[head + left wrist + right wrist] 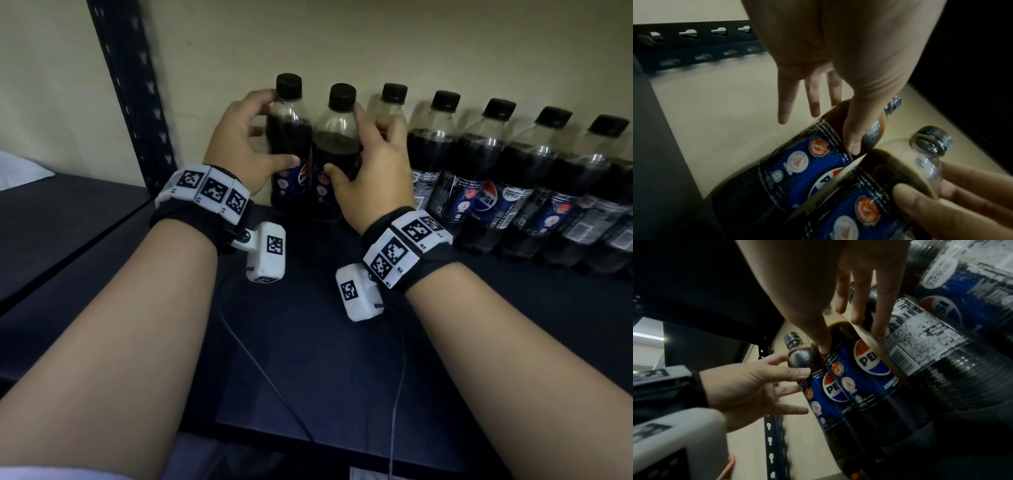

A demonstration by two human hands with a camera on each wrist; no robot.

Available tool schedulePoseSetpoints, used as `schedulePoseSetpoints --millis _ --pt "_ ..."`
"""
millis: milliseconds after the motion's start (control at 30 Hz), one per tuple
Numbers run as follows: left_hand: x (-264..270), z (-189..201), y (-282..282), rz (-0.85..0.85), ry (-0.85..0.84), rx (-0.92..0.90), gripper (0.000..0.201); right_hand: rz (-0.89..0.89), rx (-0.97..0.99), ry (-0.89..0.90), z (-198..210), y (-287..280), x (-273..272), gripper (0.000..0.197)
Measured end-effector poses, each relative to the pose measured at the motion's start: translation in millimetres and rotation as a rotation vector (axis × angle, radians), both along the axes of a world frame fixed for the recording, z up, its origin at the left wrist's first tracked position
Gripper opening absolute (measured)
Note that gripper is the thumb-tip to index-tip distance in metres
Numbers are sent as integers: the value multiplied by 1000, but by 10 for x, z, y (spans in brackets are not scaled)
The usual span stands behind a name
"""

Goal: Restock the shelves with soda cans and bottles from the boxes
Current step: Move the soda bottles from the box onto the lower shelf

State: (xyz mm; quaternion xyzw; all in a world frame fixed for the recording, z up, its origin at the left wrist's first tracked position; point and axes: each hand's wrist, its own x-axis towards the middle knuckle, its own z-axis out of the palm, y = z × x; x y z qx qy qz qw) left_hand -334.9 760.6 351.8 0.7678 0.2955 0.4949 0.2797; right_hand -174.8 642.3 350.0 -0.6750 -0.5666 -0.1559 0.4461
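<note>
Bottles everywhere along the back wall (342, 41), and both hands are in at the left end of that row (513, 164). Nearest the dark slotted upright (130, 102) stands the left bottle (289, 144), black cap on, dark cola up to the shoulder, blue label facing out; it stands upright on the dark shelf (325, 342). Left hand (239, 144) is on it: thumb (857, 129) pressed against the front just above the label, forefinger up by the neck, while the other fingers (813, 97) are spread straight and reach past the bottle on the upright's side without wrapping it, a loose, mostly open touch and not a full grip. Just right of that, touching it side to side, is the second bottle (337, 154), also upright on the shelf. Right hand (373, 171) has this one: thumb on its front at the liquid line, forefinger up near the cap, remaining fingers (879, 308) curved round its far side, slipping between it and the next bottle in the row. From the right wrist view the two Pepsi labels sit side by side, the left bottle (824, 386) slightly behind the second bottle (869, 369). Away from the upright, the row carries on against the wall, caps lined up, labels turned various ways. White marker bands sit on both wrists.
</note>
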Motion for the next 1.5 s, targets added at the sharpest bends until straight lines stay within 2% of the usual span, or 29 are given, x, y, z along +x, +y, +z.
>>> schedulePoseSetpoints --millis 133,267,433,600,700,800,933,1100,1233,1367,1500 --pt "86 -68 31 61 17 10 88 28 46 64 -14 -15 -15 74" --pt "138 -126 50 59 -32 -2 86 39 32 33 -21 -57 -32 60" --pt "170 -167 18 113 -21 -106 77 -13 -194 -12 21 -85 -21 75" --pt "138 -79 -97 162 -19 -193 66 44 -276 68 129 -255 -19 74" --pt "28 35 -209 181 76 -189 70 72 -315 47 264 -454 6 70" --pt "-89 165 -377 220 137 -110 77 73 -392 32 409 -692 47 61" --pt "-215 341 -727 240 185 -61 75 74 -502 37 541 -1026 60 61" --pt "-315 432 -1222 243 468 -11 68 29 -548 1 616 -1474 77 64" --pt "-434 329 -1638 293 559 33 52 -6 -611 -10 555 -1855 118 64" --pt "-607 98 -2033 287 725 9 71 -57 -713 -55 400 -2240 129 71" --pt "-754 -105 -2378 299 871 33 75 -116 -790 -121 125 -2604 141 80"
